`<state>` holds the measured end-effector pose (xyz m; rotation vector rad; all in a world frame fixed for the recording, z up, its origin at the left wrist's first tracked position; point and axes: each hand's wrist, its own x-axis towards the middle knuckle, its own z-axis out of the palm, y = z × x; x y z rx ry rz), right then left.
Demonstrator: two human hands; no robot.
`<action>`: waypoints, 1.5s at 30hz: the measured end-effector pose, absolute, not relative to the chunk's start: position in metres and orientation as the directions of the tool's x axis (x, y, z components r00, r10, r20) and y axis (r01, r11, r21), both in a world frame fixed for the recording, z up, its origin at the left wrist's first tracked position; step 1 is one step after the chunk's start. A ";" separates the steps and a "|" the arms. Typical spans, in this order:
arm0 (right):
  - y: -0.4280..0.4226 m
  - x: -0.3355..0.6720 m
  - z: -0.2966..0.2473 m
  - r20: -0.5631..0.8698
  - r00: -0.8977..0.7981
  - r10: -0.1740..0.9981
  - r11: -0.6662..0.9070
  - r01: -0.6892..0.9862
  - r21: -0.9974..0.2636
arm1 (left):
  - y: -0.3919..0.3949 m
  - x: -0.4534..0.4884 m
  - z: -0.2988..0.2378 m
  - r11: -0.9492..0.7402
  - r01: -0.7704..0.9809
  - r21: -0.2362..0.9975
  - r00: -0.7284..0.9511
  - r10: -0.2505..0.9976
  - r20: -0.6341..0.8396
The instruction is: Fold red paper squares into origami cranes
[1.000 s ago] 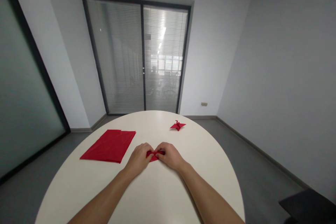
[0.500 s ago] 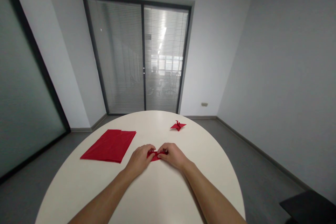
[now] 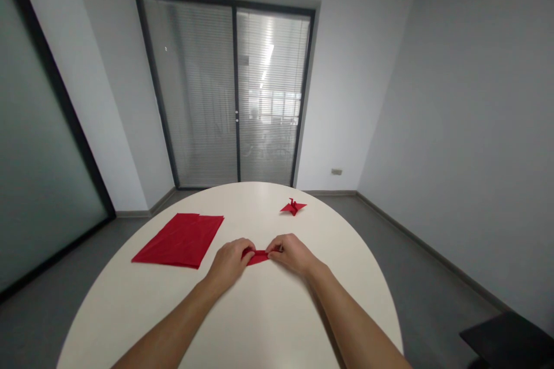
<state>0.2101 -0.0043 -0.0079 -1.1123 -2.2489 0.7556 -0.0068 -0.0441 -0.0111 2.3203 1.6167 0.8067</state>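
Observation:
A small folded piece of red paper [image 3: 258, 256] lies on the round white table [image 3: 259, 323] between my two hands. My left hand [image 3: 230, 261] pinches its left end with curled fingers. My right hand [image 3: 292, 253] pinches its right end, fingers bent down onto the paper. Both hands rest on the tabletop near the middle. Most of the folded piece is hidden under my fingers.
A stack of flat red paper sheets [image 3: 180, 238] lies at the left of the table. A finished red paper crane [image 3: 293, 206] stands near the far edge. Glass doors with blinds [image 3: 229, 92] are behind the table. A dark object [image 3: 511, 337] is at the lower right.
My right hand has slid to the right along the folded paper, so more of the red strip shows between the hands. The left hand has stayed put.

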 end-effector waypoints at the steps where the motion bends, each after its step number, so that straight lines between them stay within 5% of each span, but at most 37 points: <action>1: -0.004 0.211 -0.009 0.191 -0.523 0.831 0.491 0.525 -0.696 | -0.044 -0.007 -0.010 -0.372 0.806 0.460 0.246 0.918 0.312; 13: 0.004 0.230 -0.014 0.166 -0.510 0.844 0.462 0.534 -0.708 | -0.043 -0.010 -0.015 -0.383 0.810 0.444 0.248 0.910 0.333; 27: -0.001 0.226 -0.004 0.217 -0.560 0.800 0.580 0.625 -0.523 | -0.043 -0.010 -0.017 -0.383 0.813 0.438 0.254 0.911 0.325; 39: 0.003 0.231 -0.007 0.203 -0.517 0.832 0.512 0.571 -0.642 | -0.044 -0.012 -0.016 -0.366 0.823 0.433 0.241 0.917 0.317; 45: -0.002 0.228 -0.004 0.245 -0.505 0.828 0.541 0.604 -0.585 | -0.044 -0.012 -0.019 -0.362 0.824 0.436 0.231 0.917 0.326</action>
